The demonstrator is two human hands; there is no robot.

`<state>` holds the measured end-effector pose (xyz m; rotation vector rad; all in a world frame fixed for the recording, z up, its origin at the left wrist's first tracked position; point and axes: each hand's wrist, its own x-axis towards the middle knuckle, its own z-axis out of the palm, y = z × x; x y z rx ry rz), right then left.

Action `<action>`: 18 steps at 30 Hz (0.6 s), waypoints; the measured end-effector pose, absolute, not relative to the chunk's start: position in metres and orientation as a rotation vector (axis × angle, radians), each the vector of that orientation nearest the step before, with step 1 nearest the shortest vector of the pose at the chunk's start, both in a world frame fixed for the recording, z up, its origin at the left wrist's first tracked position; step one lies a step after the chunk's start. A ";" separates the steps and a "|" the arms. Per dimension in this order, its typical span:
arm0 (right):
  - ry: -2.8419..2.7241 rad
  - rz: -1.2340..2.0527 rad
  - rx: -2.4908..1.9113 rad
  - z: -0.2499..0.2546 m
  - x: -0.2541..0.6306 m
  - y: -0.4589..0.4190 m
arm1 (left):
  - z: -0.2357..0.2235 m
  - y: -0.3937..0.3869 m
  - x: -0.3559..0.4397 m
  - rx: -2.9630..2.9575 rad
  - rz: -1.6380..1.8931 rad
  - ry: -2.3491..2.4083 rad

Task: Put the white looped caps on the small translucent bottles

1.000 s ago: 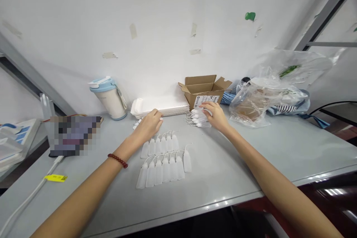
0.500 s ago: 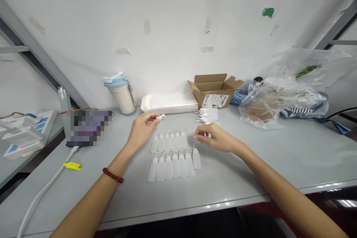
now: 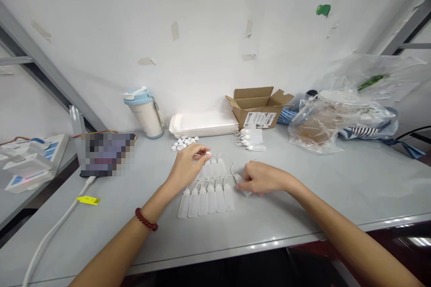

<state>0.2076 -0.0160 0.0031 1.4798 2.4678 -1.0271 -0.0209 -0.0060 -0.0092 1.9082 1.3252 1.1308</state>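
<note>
The left hand pinched a small white cap between thumb and forefinger, above the back row of bottles, part of which it hid. The right hand had its fingers curled together and clamped on a single bottle, whose neck and thin tube pointed out past the knuckles, toward the box. That bottle lay just right of the front row of bottles, apart from it. Loose caps were heaped behind the left hand, beside the white stack; capped bottles lay before the open box. Bare table stretched from the front row to the near edge and widely rightward beyond the right wrist.
</note>
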 end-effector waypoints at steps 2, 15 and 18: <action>2.527 -1.042 1.519 0.005 0.208 -0.015 | -0.009 -0.008 -0.017 1.882 1.122 1.295; 3.224 -0.663 1.584 -0.011 0.192 -0.015 | 0.004 -0.025 0.004 1.462 1.218 1.124; 3.252 -0.530 1.606 -0.016 0.192 -0.014 | 0.003 -0.026 0.005 1.441 1.258 1.135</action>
